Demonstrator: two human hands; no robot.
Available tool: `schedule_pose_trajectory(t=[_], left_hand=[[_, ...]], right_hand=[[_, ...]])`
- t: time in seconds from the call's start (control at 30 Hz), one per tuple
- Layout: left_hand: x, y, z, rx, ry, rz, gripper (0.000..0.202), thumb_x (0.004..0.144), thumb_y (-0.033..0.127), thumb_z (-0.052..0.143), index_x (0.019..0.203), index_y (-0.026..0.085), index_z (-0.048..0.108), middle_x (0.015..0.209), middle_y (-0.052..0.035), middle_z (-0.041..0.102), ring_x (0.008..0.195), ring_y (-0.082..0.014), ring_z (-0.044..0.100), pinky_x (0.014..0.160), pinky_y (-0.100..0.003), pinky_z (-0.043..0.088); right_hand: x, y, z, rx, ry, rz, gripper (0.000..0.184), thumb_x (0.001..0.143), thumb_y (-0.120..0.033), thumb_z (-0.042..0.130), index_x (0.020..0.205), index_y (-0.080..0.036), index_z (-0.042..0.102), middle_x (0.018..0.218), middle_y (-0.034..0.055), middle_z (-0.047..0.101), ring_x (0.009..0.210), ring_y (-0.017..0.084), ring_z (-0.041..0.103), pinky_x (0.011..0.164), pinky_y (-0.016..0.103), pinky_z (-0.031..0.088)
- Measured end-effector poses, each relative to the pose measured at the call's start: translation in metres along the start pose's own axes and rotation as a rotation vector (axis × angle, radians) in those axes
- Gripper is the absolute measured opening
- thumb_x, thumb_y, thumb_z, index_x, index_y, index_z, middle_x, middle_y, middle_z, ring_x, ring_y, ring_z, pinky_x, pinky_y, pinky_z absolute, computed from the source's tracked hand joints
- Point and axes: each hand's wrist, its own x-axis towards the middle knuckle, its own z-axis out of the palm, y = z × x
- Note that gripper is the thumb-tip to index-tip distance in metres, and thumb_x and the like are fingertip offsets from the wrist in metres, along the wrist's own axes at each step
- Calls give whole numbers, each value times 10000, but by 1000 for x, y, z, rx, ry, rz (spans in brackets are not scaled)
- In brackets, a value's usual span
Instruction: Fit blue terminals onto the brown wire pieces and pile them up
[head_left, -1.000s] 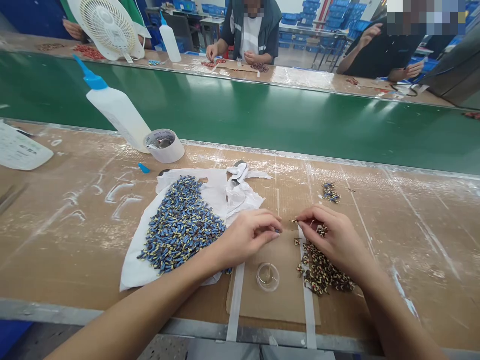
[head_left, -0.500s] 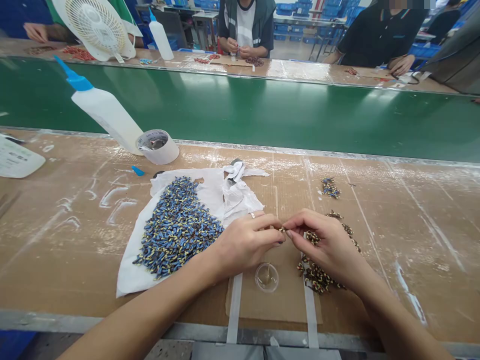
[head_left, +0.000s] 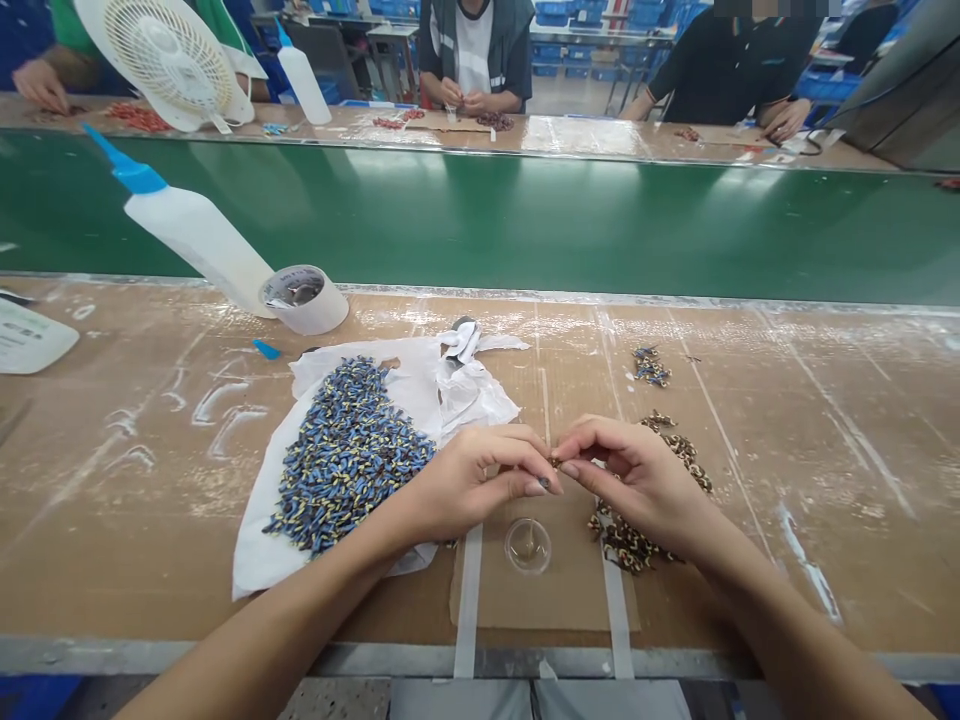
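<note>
My left hand [head_left: 491, 478] and my right hand [head_left: 630, 475] meet fingertip to fingertip over the cardboard mat. Pinched between them is a tiny brownish piece [head_left: 555, 463], too small to make out fully. A bluish bit also shows at my left thumb tip. Just below the hands stands a small clear cup [head_left: 528, 546] with a little clear liquid and a thin stick in it. To the left, a heap of small blue, yellow and dark pieces [head_left: 352, 450] lies on a white plastic bag [head_left: 262, 545]. Brown-and-cream pieces [head_left: 630, 545] are piled beside and partly under my right hand.
A small cluster of pieces [head_left: 651, 367] lies further back. At the back left are a tape roll [head_left: 319, 308], a blue-tipped white bottle [head_left: 199, 240] and a blue cap [head_left: 266, 349]. Beyond the green belt [head_left: 525, 220], several people sit working near a fan [head_left: 172, 60].
The view has shifted slightly. My hands stay together at the fingertips, with the left fingers turned a little, and the bluish bit at the left thumb now shows more clearly.
</note>
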Motion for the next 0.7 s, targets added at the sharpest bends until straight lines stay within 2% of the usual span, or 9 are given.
schedule_pose_trajectory(t=[0.17, 0.33, 0.47, 0.7], left_hand=[[3, -4, -3, -72, -11, -50, 139, 899, 164, 566, 887, 148, 704, 900, -50, 654, 822, -126, 591, 766, -250, 450], [5, -16, -2, 180, 103, -110, 173, 912, 179, 535, 923, 170, 707, 868, -45, 636, 809, -143, 580, 746, -288, 450], [5, -19, 5, 229, 105, -90, 161, 893, 150, 552, 924, 169, 709, 894, -49, 667, 826, -140, 597, 764, -292, 462], [3, -10, 9, 201, 196, -251, 141, 856, 143, 587, 908, 147, 718, 767, -20, 703, 692, -126, 604, 658, -248, 452]], right_hand=[[2, 1, -3, 80, 35, 59, 73, 888, -240, 602, 915, -198, 654, 889, 43, 684, 811, 161, 634, 730, 302, 509], [4, 10, -7, 178, 142, 174, 152, 866, -299, 641, 969, -189, 657, 904, 56, 705, 818, 165, 658, 734, 304, 534], [3, 10, -3, 196, 145, 159, 134, 861, -310, 647, 915, -189, 659, 874, 52, 713, 801, 169, 666, 725, 314, 543], [3, 7, 12, 202, 178, 107, 110, 868, -294, 643, 907, -192, 660, 876, 54, 712, 828, 175, 675, 753, 317, 555]])
